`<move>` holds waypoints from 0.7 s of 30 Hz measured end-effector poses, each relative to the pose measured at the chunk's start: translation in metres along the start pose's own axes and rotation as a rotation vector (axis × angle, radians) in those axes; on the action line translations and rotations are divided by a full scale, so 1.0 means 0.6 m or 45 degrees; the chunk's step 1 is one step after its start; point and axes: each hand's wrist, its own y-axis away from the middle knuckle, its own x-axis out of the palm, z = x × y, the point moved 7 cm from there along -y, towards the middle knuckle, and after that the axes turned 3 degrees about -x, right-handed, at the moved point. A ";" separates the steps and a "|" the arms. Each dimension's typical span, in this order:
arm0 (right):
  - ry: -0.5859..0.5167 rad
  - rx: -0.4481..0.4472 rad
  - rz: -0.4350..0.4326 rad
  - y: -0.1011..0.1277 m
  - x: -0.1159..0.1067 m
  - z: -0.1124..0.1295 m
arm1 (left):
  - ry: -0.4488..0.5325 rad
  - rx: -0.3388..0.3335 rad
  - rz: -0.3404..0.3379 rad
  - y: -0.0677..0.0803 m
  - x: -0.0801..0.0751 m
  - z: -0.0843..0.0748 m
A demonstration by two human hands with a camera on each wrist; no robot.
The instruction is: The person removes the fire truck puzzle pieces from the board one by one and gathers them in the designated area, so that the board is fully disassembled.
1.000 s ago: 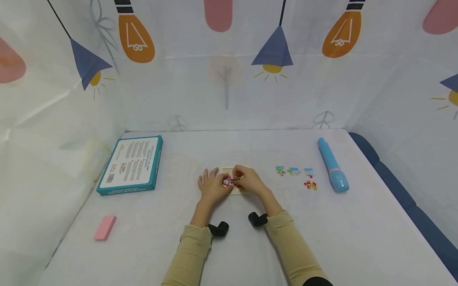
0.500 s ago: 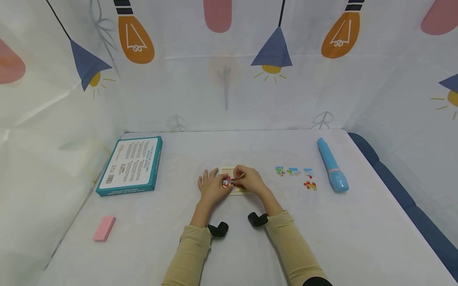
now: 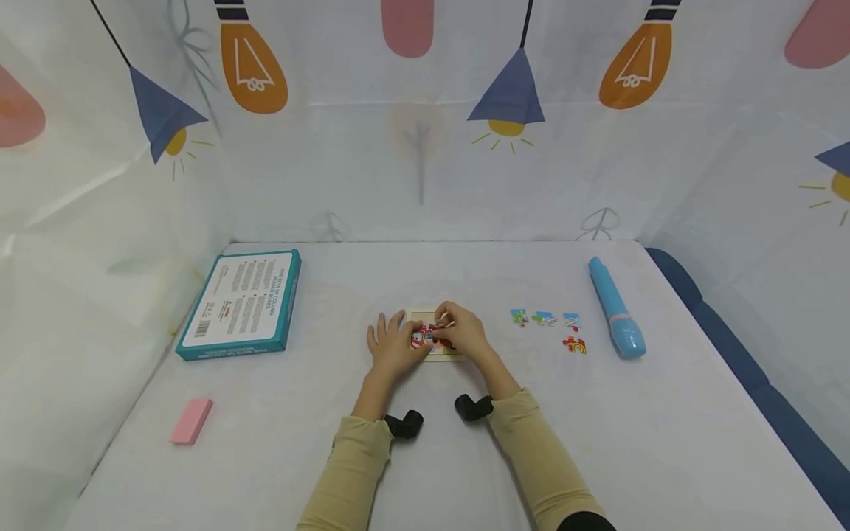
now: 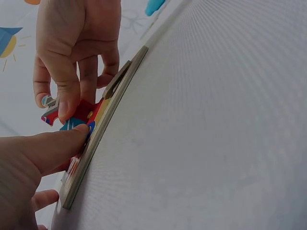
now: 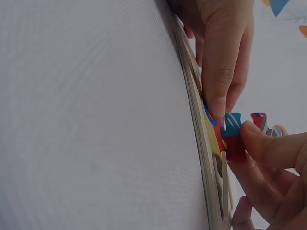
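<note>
Hands meet over a shallow wooden puzzle tray [image 3: 450, 355] lying flat at the middle of the white surface [image 3: 425, 457]. The right hand [image 3: 465, 333] pinches a red and blue puzzle piece [image 4: 79, 115] between thumb and fingers, holding it tilted at the tray's edge. The left hand [image 3: 392, 345] lies spread beside it, its thumb pressing the pieces already in the tray. Four loose puzzle pieces [image 3: 548, 324] lie to the right, near a blue pen-shaped toy [image 3: 616, 310]. A teal box [image 3: 242, 304] and a pink eraser [image 3: 191, 421] lie well off to the left.

Probably a staged recording booth: lamp-printed sheets [image 3: 425, 147] wall a cloth-covered table [image 3: 425, 457].
</note>
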 end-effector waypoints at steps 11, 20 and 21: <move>0.022 -0.004 -0.002 -0.006 0.001 0.008 | 0.083 0.015 -0.028 0.002 -0.007 0.001; 0.322 -0.145 0.165 -0.012 0.005 0.018 | 0.095 0.027 -0.025 0.005 -0.006 0.001; 0.336 -0.140 0.157 -0.012 0.004 0.017 | 0.098 0.029 -0.030 0.004 -0.006 0.002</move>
